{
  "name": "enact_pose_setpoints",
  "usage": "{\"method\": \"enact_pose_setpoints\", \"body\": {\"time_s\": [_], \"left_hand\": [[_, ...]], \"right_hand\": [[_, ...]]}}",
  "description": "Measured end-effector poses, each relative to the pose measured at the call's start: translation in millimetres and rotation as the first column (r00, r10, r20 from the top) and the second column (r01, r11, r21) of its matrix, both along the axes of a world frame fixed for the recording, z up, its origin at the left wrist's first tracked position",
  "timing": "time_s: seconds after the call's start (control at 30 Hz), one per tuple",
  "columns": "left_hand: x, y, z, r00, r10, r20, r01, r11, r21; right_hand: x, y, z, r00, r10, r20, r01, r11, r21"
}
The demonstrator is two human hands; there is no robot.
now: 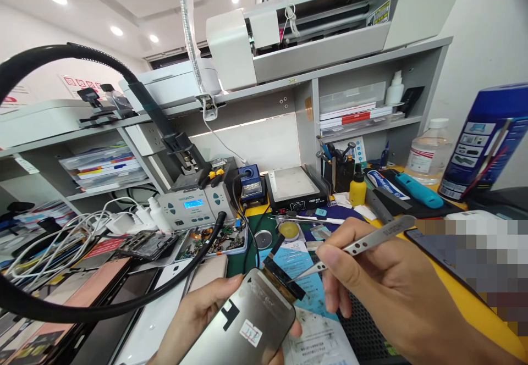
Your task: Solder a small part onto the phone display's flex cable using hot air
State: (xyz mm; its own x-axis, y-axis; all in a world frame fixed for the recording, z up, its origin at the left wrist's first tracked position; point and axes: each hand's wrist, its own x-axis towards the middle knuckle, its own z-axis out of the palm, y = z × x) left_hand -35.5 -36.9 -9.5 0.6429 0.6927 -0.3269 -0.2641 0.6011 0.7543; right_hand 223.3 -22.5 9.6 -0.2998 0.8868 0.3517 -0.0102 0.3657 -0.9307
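Observation:
My left hand (193, 313) is closed around a phone screen (235, 326), its silver back turned up, with a small white sticker (251, 332) and a black mark on it. At the top end of the screen a dark flex cable (284, 280) sticks out. Between the thumb and fingers of my right hand (383, 282) are metal tweezers (367, 242). Their tips lie at the flex cable; whether they grip it or only touch it I cannot tell. Under the screen is a blue and white printed sheet (317, 321), partly hidden.
A black hose (136, 313) loops across the left side. Behind stand a hot air station (193, 205), a tray of small parts (214, 238) and a heating plate (295, 189). Several phones and panels lie at left. At right are a yellow bottle (357, 189) and a blue can (480, 139).

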Motion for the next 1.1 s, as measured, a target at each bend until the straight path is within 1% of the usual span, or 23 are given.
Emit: {"method": "enact_pose_setpoints", "body": {"time_s": [0.13, 0.2, 0.27, 0.33, 0.4, 0.43, 0.5, 0.6, 0.73, 0.93, 1.1], "left_hand": [[1, 1, 0.3, 1.0, -0.009, -0.002, 0.009, 0.999, 0.035], [1, 2, 0.6, 1.0, -0.023, -0.01, 0.024, 0.998, 0.053], [1, 3, 0.8, 0.999, -0.037, -0.013, 0.037, 0.998, 0.048], [1, 3, 0.9, 0.999, -0.042, -0.011, 0.043, 0.999, 0.029], [1, 3, 0.7, 0.999, -0.042, -0.014, 0.042, 0.999, 0.009], [1, 4, 0.5, 0.999, -0.038, -0.016, 0.039, 0.999, 0.009], [1, 4, 0.2, 0.999, -0.035, -0.016, 0.035, 0.999, 0.02], [2, 4, 0.5, 0.999, -0.04, 0.009, 0.04, 0.999, 0.017], [3, 4, 1.3, 0.998, -0.051, 0.028, 0.05, 0.998, 0.028], [2, 3, 0.9, 0.998, -0.051, 0.025, 0.05, 0.998, 0.036], [3, 3, 2.9, 0.999, -0.043, 0.026, 0.044, 0.999, -0.019]], "right_hand": [[3, -1, -4.5, 0.999, -0.012, 0.04, 0.008, 0.994, 0.11], [3, -1, -3.5, 0.995, -0.053, 0.084, 0.035, 0.98, 0.196], [2, -1, 0.2, 0.985, -0.122, 0.125, 0.075, 0.943, 0.325], [0, -1, 5.3, 0.973, -0.18, 0.147, 0.094, 0.883, 0.459], [-2, -2, 9.3, 0.968, -0.201, 0.149, 0.092, 0.839, 0.537], [-2, -2, 10.1, 0.968, -0.202, 0.146, 0.091, 0.832, 0.547], [-1, -3, 8.8, 0.968, -0.204, 0.144, 0.102, 0.849, 0.518], [2, -2, 1.6, 0.968, -0.201, 0.151, 0.115, 0.889, 0.444], [4, -2, -5.7, 0.972, -0.185, 0.148, 0.114, 0.911, 0.396], [4, -2, -0.5, 0.983, -0.153, 0.101, 0.12, 0.955, 0.272], [3, 0, 0.3, 0.986, -0.136, 0.092, 0.112, 0.966, 0.235]]}}
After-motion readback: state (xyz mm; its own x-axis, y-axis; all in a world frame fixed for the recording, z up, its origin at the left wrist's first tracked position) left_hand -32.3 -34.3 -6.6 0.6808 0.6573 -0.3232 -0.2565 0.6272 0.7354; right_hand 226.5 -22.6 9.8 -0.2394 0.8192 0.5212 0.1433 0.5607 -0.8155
